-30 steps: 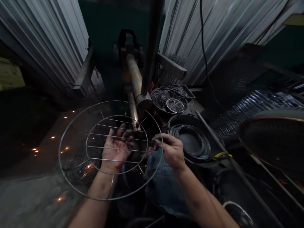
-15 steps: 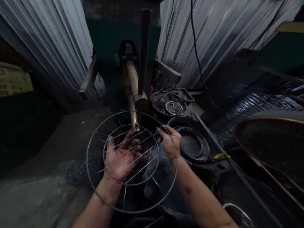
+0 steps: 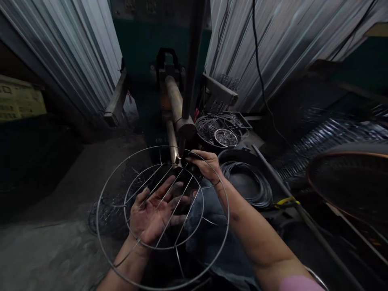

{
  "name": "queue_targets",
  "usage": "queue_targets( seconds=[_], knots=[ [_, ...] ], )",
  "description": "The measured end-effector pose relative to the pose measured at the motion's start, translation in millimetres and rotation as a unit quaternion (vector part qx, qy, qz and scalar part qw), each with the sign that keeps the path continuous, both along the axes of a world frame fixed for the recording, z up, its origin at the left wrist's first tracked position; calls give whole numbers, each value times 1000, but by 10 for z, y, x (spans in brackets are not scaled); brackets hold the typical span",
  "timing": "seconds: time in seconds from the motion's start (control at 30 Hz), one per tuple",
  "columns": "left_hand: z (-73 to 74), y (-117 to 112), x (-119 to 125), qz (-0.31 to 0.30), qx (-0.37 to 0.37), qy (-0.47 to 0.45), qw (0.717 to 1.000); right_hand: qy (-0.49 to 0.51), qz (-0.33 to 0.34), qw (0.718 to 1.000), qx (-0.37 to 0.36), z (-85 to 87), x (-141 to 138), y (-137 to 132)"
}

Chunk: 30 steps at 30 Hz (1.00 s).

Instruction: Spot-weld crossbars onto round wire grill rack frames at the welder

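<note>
A round wire rack [image 3: 173, 211], with an outer ring, an inner ring, parallel bars and short spokes, lies tilted over my lap. My left hand [image 3: 151, 218] is palm up beneath it, fingers spread behind the bars. At the rack's far side my right hand [image 3: 207, 163] has thumb and fingers pinched together beside the metal tip [image 3: 182, 147] of a machine. What the pinch holds is too small to make out. The tip hangs from a thick upper arm [image 3: 178, 105], above a brass-coloured lower arm [image 3: 172, 139]; the rack's far edge lies by their ends.
Right of the machine stands a basin of wire pieces [image 3: 209, 127], with a coil of wire [image 3: 251, 184] nearer me. A long metal bar [image 3: 279, 184] slants past it. Stacked wire racks [image 3: 336, 133] fill the far right. Tangled wire rings [image 3: 104, 216] lie on the left floor.
The rack has turned counterclockwise, its bars now steeper, and shifted slightly left and nearer. My right hand has moved left and away from me, to the machine's tip. My left hand's fingers are spread wider.
</note>
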<state>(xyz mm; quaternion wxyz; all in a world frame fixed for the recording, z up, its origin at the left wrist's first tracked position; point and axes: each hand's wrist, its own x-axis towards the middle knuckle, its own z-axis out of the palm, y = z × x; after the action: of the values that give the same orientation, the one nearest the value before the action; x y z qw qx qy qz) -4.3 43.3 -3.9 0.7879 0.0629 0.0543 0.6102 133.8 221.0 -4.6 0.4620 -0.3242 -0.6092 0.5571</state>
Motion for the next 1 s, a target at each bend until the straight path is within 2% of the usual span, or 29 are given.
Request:
queue_targets(
  seconds=[0.2,0.37,0.43,0.6,0.7,0.83,1.0],
  knots=[
    [-78,48,-14,-7,38,-20,999,-2,-25,999,22,48,-107,18],
    [-163,44,-69,-16,55,-8,998,2,12,1000,29,21,13,72],
    [-182,38,-79,-7,53,0,999,8,39,999,1,-18,153,32],
    [-180,30,-13,14,46,5,999,72,95,982,-146,-127,438,-194],
    [-159,17,58,35,36,4,999,107,74,977,-169,-165,488,-299],
    [-116,30,100,86,8,18,996,110,66,979,-159,-160,435,-335],
    [-42,118,54,143,3,30,989,163,-20,973,-160,-70,179,-232]
  ],
)
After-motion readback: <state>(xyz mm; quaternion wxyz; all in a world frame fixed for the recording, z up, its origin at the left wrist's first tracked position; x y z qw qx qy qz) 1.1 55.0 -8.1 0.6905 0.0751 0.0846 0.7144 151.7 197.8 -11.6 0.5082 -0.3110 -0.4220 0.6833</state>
